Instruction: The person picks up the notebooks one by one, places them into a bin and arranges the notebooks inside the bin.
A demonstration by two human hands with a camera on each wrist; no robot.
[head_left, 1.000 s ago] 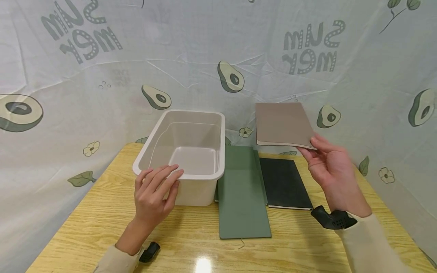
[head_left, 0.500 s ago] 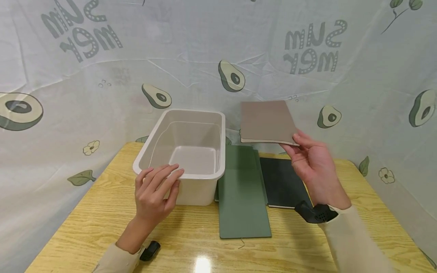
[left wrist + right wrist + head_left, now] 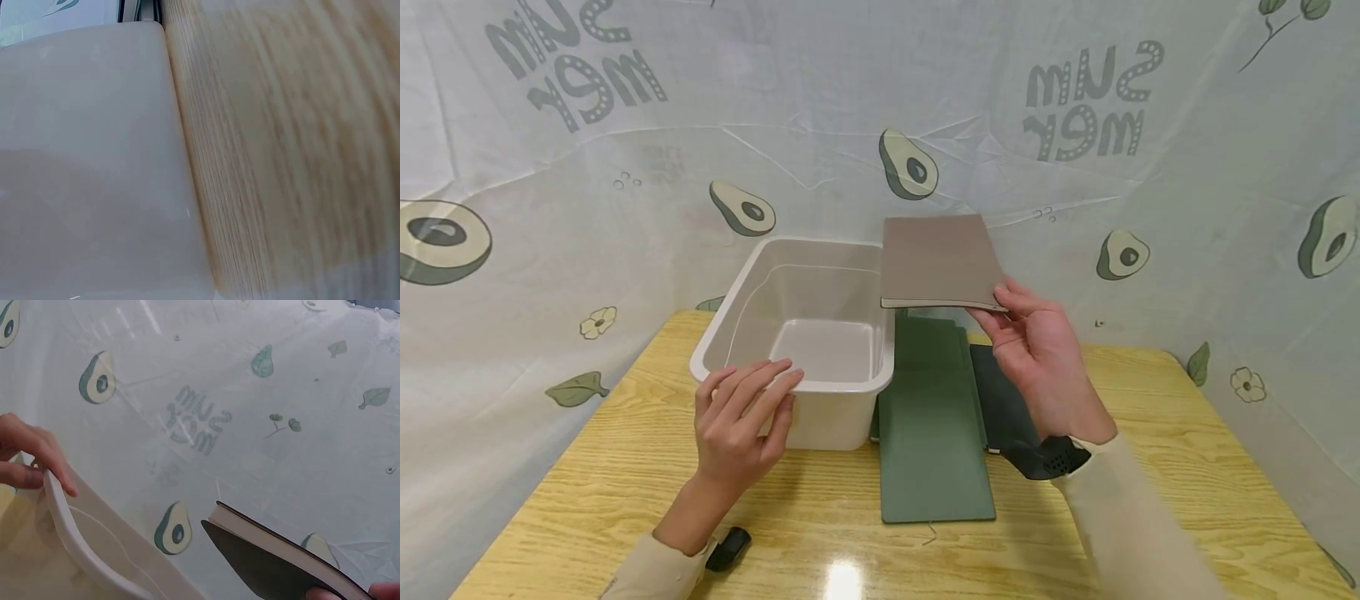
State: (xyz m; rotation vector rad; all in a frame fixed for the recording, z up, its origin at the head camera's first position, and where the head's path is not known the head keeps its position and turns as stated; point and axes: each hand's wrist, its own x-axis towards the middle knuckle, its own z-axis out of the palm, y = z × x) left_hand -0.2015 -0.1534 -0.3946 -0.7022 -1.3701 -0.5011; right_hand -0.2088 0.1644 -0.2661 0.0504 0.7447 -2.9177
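Observation:
My right hand [image 3: 1039, 350] pinches a brown-covered notebook [image 3: 940, 260] at its near right corner, thumb on top and fingers beneath. The notebook is held up above the table, its left edge over the right rim of a beige plastic bin [image 3: 831, 425]. In the right wrist view the notebook [image 3: 284, 550] shows pale page edges and a dark underside. My left hand [image 3: 741, 425] holds the bin's near rim, fingers over the edge and thumb outside. In the left wrist view the bin wall [image 3: 94, 156] fills the left side.
Green covers [image 3: 934, 433] lie overlapping to the right of the bin on the wooden table [image 3: 820, 525]. Beyond them lies a black notebook [image 3: 1000, 400], partly hidden by my right forearm. A patterned curtain [image 3: 820, 100] hangs behind the table.
My right hand has moved left with the brown notebook, from above the black notebook to the bin's right rim. My left hand and the bin have stayed in place.

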